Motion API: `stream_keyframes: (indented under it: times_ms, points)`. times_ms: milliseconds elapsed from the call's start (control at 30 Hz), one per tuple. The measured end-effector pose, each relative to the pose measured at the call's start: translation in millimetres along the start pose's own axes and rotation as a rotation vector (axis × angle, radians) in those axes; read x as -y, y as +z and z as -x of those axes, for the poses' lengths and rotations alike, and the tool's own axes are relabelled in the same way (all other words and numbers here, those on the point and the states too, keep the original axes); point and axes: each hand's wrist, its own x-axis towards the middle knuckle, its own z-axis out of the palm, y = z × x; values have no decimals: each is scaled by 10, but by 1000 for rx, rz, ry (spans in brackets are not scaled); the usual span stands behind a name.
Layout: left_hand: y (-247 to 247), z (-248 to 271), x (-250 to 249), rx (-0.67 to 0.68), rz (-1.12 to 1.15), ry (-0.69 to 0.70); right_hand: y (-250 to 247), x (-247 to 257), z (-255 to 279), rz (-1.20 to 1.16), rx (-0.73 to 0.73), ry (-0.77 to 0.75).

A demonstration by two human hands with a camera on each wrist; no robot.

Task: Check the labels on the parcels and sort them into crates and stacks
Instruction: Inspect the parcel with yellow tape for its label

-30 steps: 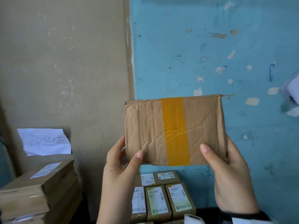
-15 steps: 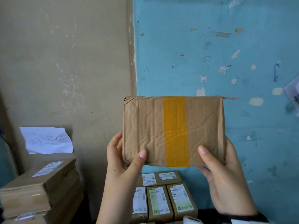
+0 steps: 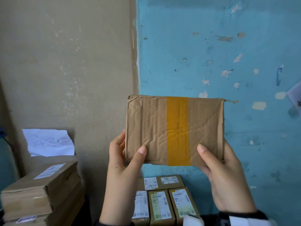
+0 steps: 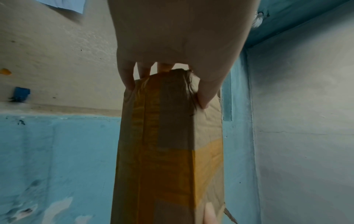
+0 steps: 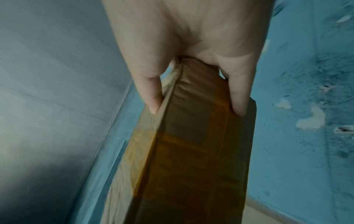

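- Background: a wall painted part beige [image 3: 68,62], part chipped blue [image 3: 211,54]; a white paper sheet [image 3: 48,142] with handwriting is seen against the beige part.
- A brown parcel [image 3: 175,130] is held up in front of the wall, its broad face turned to the head camera, upright and level. A vertical band of yellow tape [image 3: 178,131] is seen across that face; no label is seen on it.
- The left hand [image 3: 125,162] is closed on the parcel's lower left corner: thumb pressed on the near face, fingers wrapped behind the edge.
- The right hand [image 3: 223,175] is closed on the lower right corner in the same way, thumb in front and fingers behind.
- In both wrist views the parcel's narrow edge is pinched between thumb and fingers.
- Below the parcel, a group of small labelled boxes [image 3: 164,201] is set close together, labels up.
- At lower left, a stack of flat brown parcels [image 3: 42,193] is seen, the top one labelled.
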Motion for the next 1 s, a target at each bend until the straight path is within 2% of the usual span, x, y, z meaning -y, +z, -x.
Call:
stream_keyframes:
  times_ms: [167,333,500,600,867,1000]
  points:
    - [-48,4,-26,-13,-86,50,64,26,27,-11,-25,12]
    - [-127,35,-27,-23,-45,-10,67,27,39,-137,-83,107]
    - [-210,95,-72,-72,-28,-31,95,71,114,-47,-27,126]
    - [-276,122,-81,-50,-80,-16,116,59,159,38,-27,137]
    - [-409,154,-19,-36,-145,-26,139,-56,285,158,32,73]
    - [-479,179,30,-58,-178,-12,157,-69,344,107,34,27]
